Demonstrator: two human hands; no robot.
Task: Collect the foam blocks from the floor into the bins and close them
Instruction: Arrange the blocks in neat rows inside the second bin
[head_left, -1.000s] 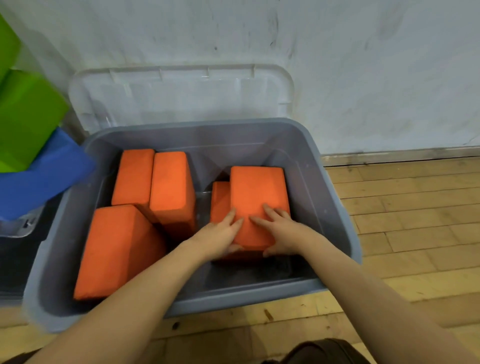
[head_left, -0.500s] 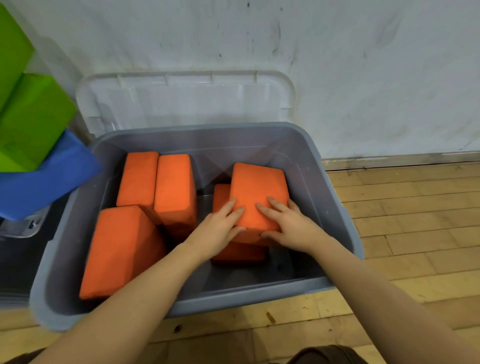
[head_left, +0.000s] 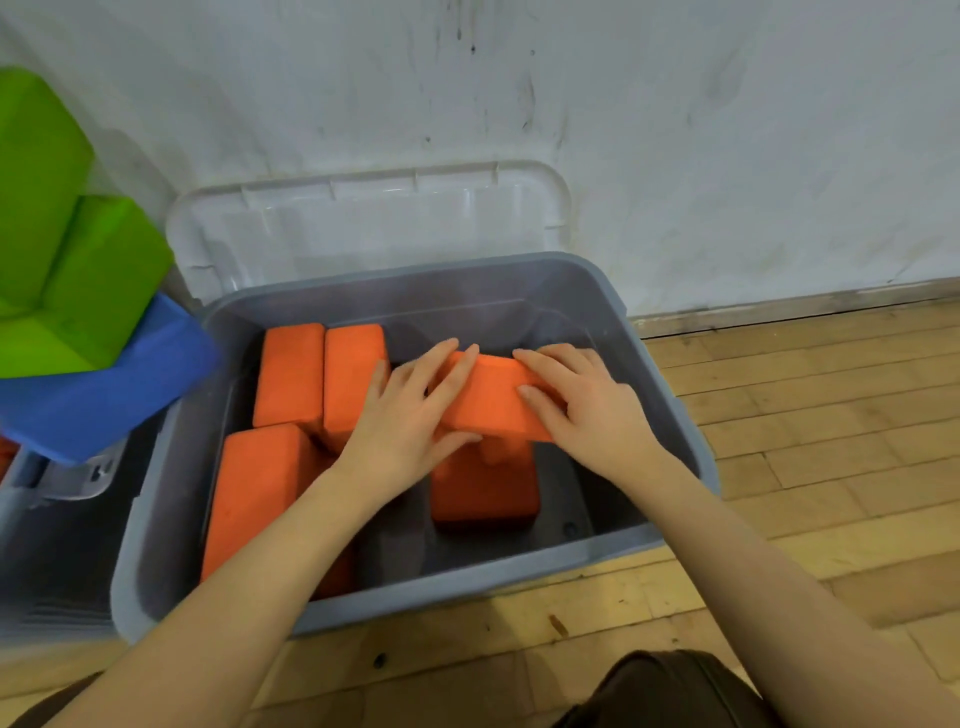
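Note:
A grey bin (head_left: 670, 395) stands open on the wood floor against the wall. Inside it, my left hand (head_left: 410, 410) and my right hand (head_left: 582, 410) hold one orange foam block (head_left: 493, 402) from either side, fingers over its top, the left thumb under its near edge. The block is tilted, raised off a second orange block (head_left: 483, 491) lying beneath it. Two more orange blocks (head_left: 322, 374) stand side by side at the bin's back left. A larger orange block (head_left: 254, 488) leans at the front left, partly hidden by my left forearm.
The bin's clear lid (head_left: 363, 218) leans against the white wall behind it. Green foam blocks (head_left: 67, 260) sit on a blue block (head_left: 109, 384) at the left, above another bin (head_left: 52, 545). Wood floor (head_left: 805, 415) stretches to the right.
Both hands have moved toward the back of the bin and tipped the held orange block up, uncovering the block beneath it.

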